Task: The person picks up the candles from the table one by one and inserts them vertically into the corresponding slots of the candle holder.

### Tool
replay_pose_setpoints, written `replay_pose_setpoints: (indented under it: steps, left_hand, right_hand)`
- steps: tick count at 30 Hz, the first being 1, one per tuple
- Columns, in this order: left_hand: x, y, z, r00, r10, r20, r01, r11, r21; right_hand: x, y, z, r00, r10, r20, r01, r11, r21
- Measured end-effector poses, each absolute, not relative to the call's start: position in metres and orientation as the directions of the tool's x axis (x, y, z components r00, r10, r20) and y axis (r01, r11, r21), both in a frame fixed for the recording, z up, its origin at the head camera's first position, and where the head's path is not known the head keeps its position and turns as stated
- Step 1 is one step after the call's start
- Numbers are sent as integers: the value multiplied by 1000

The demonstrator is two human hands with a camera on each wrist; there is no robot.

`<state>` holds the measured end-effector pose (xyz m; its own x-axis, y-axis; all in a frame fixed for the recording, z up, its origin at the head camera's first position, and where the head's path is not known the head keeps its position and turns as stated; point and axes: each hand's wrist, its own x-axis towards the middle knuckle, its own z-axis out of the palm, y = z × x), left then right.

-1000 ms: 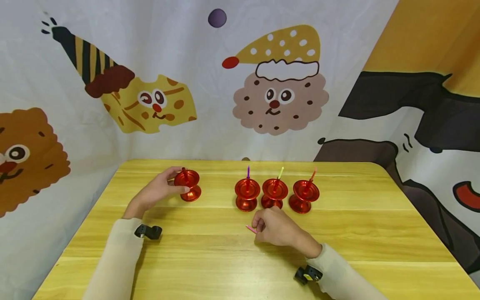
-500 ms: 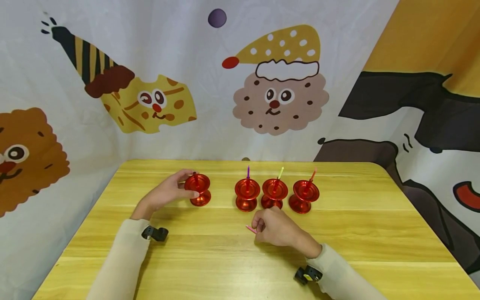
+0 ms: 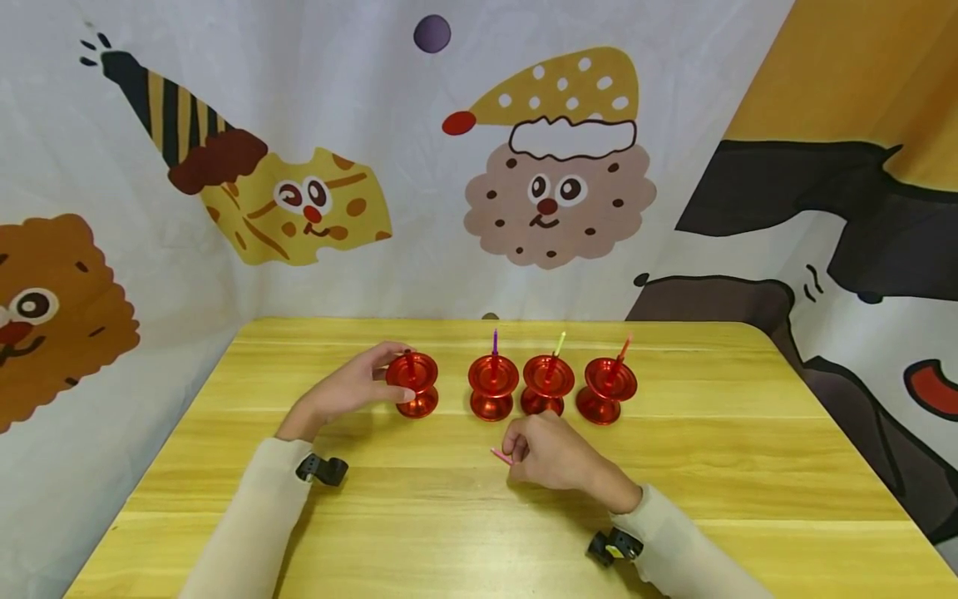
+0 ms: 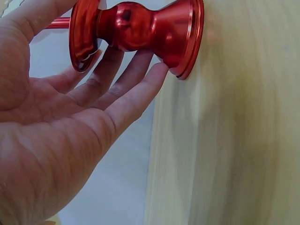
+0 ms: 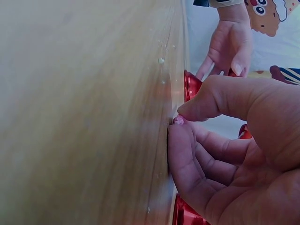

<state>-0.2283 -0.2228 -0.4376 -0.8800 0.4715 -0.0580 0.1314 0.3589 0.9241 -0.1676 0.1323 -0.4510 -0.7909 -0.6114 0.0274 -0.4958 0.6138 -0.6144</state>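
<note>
My left hand (image 3: 352, 387) holds a shiny red candle holder (image 3: 417, 401), thumb on the near side of its cup and fingers behind. The left wrist view shows the fingers around the holder (image 4: 136, 28), its base at the wooden surface. A thin red stem (image 4: 58, 22) rises from its dish. Thumb and index finger of my right hand (image 3: 554, 453) pinch a small pink candle (image 3: 500, 456) low over the table; its end (image 5: 179, 120) peeks out in the right wrist view. Right of the held holder stand three matching holders, carrying a purple candle (image 3: 495, 342), a yellow candle (image 3: 560, 344) and a red candle (image 3: 625, 348).
The wooden table (image 3: 419, 516) ends at the back against a white cloth (image 3: 427, 274) printed with cartoon food. The middle candle holder (image 3: 549, 376) stands just behind my right hand. Each sleeve bears a black wrist camera (image 3: 323, 470).
My left hand has slid its candle holder to the right and slightly nearer, closing up on the row of three. The right hand has kept its place with the pink candle.
</note>
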Motion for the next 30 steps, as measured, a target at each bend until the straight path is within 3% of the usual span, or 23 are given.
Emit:
replay_pose_setpoints:
  steps: [21, 30]
  left_hand:
    - [-222, -203, -438, -866, 498, -46, 137, 326, 936]
    - [-224, -195, -442, -870, 493, -25, 156, 324, 933]
  right_hand:
    - [-169, 130, -452, -790, -613, 19, -490, 614, -619]
    - [-165, 126, -453, -740, -667, 87, -527, 494, -691]
